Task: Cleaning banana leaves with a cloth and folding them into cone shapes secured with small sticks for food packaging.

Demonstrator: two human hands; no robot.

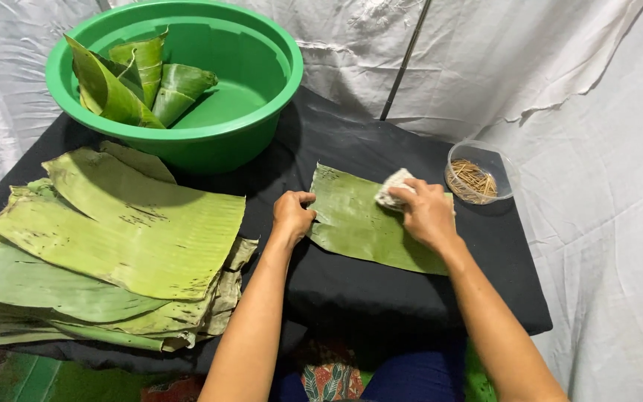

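Banana leaf piece (362, 223) flat on the black worktop (411, 290), near the right half, between the green basin (254, 97) at the far left corner and the clear cup of wooden picks (478, 179) at the far right edge. Left hand (292, 216) pressing down on the leaf's left edge, fingers curled together, pinning rather than gripping. Right hand (427, 212) closed around a small white cloth (392, 190), pressed onto the leaf's far right corner.

Likely trouble: splitting along the ribs, already hinted at by a notch on the left edge just under the left hand; hard rubbing across the grain probably enough to open it further. Slipping on the smooth black cover also possible with only one edge held. Cup of picks just beside the right hand, easy to knock over with a wide stroke. Stack of uncut leaves (113, 246) at the left edge overhanging the near edge slightly, liable to slide if nudged by the left forearm. Folded leaf cones (143, 82) in the basin well apart, out of danger.
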